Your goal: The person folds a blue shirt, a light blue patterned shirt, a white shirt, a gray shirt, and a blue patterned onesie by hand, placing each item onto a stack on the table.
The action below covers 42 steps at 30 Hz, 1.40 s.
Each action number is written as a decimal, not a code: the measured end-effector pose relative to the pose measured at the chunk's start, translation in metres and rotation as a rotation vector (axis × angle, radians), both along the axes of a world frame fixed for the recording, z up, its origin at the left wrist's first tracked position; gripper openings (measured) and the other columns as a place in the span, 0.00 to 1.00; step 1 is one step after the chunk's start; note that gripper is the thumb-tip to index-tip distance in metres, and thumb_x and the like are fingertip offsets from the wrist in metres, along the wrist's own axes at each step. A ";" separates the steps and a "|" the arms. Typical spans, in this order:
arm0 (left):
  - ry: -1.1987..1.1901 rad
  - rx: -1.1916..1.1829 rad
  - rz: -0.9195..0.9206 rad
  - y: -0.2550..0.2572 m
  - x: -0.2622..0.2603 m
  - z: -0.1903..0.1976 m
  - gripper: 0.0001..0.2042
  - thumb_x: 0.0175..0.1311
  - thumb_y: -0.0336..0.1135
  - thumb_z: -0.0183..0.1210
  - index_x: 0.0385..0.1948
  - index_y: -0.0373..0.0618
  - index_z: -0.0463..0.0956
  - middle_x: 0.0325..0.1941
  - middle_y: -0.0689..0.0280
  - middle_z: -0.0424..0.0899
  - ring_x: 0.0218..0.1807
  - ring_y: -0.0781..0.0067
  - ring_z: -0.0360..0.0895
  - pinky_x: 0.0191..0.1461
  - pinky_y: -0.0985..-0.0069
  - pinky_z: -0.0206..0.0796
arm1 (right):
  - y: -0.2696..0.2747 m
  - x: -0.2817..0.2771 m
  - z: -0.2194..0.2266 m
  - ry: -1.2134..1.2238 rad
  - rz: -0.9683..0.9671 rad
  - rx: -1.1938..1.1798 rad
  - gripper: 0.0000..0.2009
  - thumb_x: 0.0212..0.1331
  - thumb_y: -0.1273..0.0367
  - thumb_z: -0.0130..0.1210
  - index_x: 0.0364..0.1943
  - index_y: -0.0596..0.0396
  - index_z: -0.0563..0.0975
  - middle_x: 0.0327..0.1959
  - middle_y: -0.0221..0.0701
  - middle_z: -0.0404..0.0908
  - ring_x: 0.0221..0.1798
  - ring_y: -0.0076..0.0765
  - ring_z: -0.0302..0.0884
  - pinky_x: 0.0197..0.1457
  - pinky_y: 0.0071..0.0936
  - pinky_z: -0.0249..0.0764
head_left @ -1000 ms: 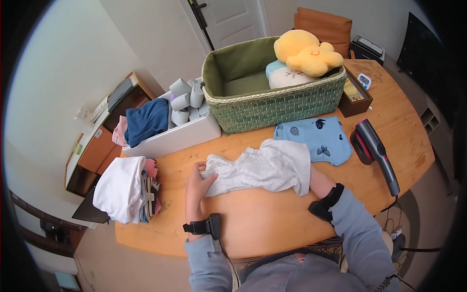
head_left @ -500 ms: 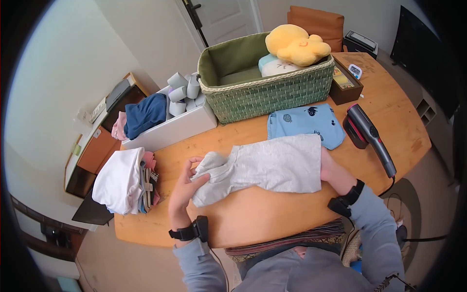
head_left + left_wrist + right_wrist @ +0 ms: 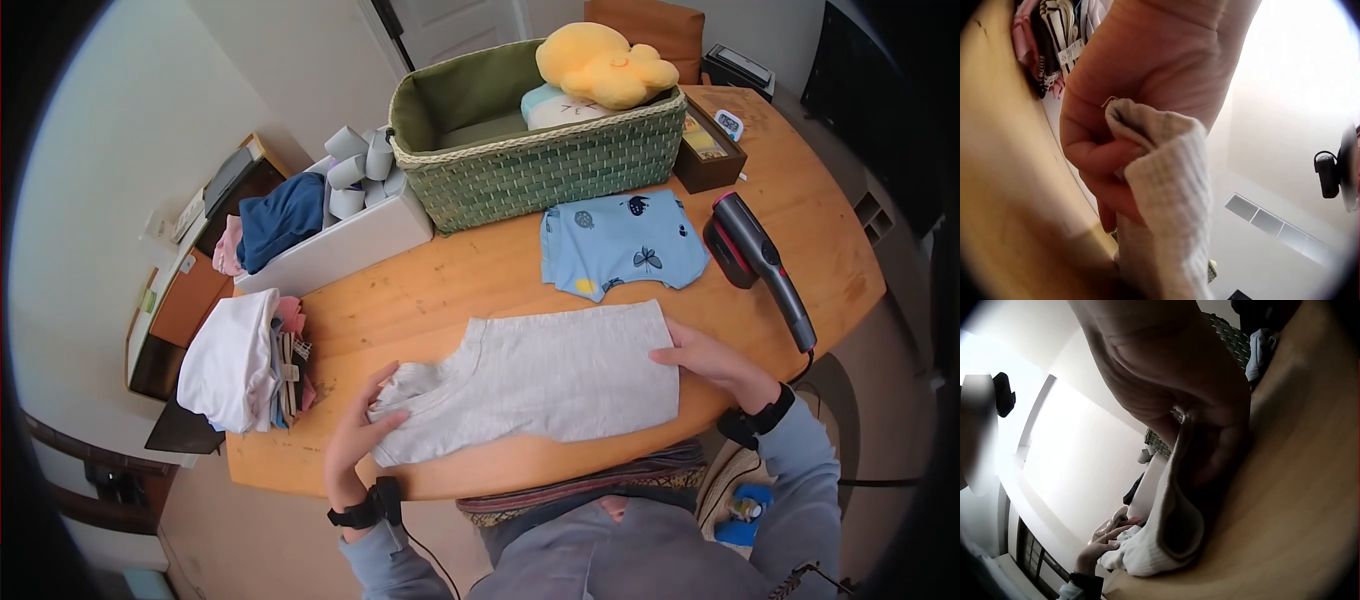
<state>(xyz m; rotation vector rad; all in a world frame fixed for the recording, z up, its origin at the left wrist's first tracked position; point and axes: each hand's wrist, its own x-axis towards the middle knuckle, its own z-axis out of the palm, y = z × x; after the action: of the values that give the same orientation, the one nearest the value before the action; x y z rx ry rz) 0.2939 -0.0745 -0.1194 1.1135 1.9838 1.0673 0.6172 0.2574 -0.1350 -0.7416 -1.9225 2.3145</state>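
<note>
A light grey garment [image 3: 560,375] lies stretched out along the table's front edge. The left hand [image 3: 360,430] grips its bunched left end; in the left wrist view the fingers of that hand [image 3: 1141,94] curl around the cloth [image 3: 1175,187]. At the garment's right edge the right hand [image 3: 715,360] pinches the hem, thumb on top. The right wrist view has the right hand [image 3: 1179,375] holding the open hem [image 3: 1169,506], with some fingers in shadow behind the cloth.
Behind the garment lies a folded blue printed cloth [image 3: 625,245]. A handheld steamer [image 3: 765,265] is at the right, a stack of folded clothes [image 3: 235,365] at the left. A green basket [image 3: 540,175] with plush toys, a white box [image 3: 345,245] and a brown box [image 3: 712,165] stand farther back.
The garment has been pulled out flatter and wider and brought nearer the person. The left hand moved left and closer, the right hand moved right, its thumb now showing on top of the hem.
</note>
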 end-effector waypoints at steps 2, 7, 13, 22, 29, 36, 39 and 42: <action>-0.114 0.056 0.047 -0.006 0.002 0.001 0.30 0.56 0.29 0.62 0.64 0.48 0.62 0.50 0.64 0.76 0.50 0.72 0.73 0.53 0.77 0.65 | 0.004 0.008 -0.004 0.034 0.081 0.105 0.29 0.59 0.73 0.48 0.66 0.60 0.56 0.62 0.38 0.65 0.64 0.36 0.64 0.67 0.29 0.57; 0.613 -0.211 0.332 -0.002 0.019 0.014 0.23 0.56 0.24 0.58 0.57 0.45 0.69 0.42 0.60 0.78 0.39 0.66 0.78 0.40 0.74 0.70 | -0.003 0.006 0.051 -0.546 0.252 0.916 0.23 0.57 0.70 0.54 0.57 0.61 0.63 0.55 0.43 0.70 0.56 0.48 0.69 0.54 0.38 0.68; 0.456 -0.068 0.050 0.050 0.039 0.033 0.19 0.57 0.24 0.57 0.53 0.44 0.72 0.42 0.60 0.79 0.39 0.69 0.78 0.40 0.75 0.69 | 0.010 -0.005 0.034 -0.159 0.001 1.398 0.17 0.51 0.69 0.57 0.44 0.60 0.69 0.41 0.43 0.72 0.48 0.50 0.70 0.47 0.39 0.69; 0.695 -0.075 -0.185 0.121 0.051 0.025 0.14 0.54 0.28 0.60 0.43 0.42 0.74 0.37 0.58 0.79 0.38 0.59 0.79 0.40 0.68 0.71 | 0.006 -0.026 0.013 -0.052 0.120 1.541 0.12 0.44 0.73 0.59 0.34 0.56 0.71 0.35 0.37 0.71 0.44 0.46 0.71 0.45 0.38 0.71; 0.547 -0.132 -0.147 0.127 0.053 0.017 0.10 0.48 0.26 0.65 0.30 0.41 0.72 0.29 0.59 0.76 0.34 0.59 0.77 0.39 0.68 0.70 | 0.007 -0.025 0.008 -0.012 0.076 1.584 0.12 0.42 0.74 0.60 0.32 0.56 0.70 0.35 0.37 0.70 0.43 0.45 0.71 0.43 0.38 0.70; 0.356 -0.065 -0.286 0.111 0.052 0.027 0.10 0.51 0.23 0.62 0.30 0.42 0.67 0.36 0.59 0.80 0.40 0.59 0.79 0.43 0.74 0.69 | 0.004 -0.027 0.012 0.020 0.094 1.575 0.12 0.43 0.73 0.59 0.33 0.55 0.71 0.37 0.36 0.70 0.46 0.45 0.69 0.47 0.38 0.69; 0.158 -0.034 -0.338 0.099 0.053 0.033 0.11 0.53 0.21 0.59 0.33 0.42 0.64 0.40 0.59 0.81 0.43 0.63 0.80 0.45 0.75 0.69 | 0.005 -0.027 0.010 0.051 0.127 1.587 0.11 0.43 0.72 0.59 0.33 0.54 0.72 0.38 0.35 0.70 0.48 0.44 0.68 0.50 0.37 0.67; 0.046 0.010 -0.345 0.090 0.056 0.036 0.10 0.57 0.20 0.56 0.34 0.41 0.63 0.38 0.61 0.81 0.44 0.69 0.79 0.46 0.76 0.69 | 0.007 -0.028 0.007 0.057 0.159 1.570 0.09 0.44 0.72 0.59 0.31 0.54 0.72 0.38 0.34 0.71 0.48 0.43 0.68 0.50 0.38 0.67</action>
<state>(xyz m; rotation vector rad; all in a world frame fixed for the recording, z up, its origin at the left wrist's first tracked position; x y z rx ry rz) 0.3498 0.0156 -0.0838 1.4338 1.7370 0.8759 0.5891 0.2643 -0.1284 -0.2593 -2.8225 0.2756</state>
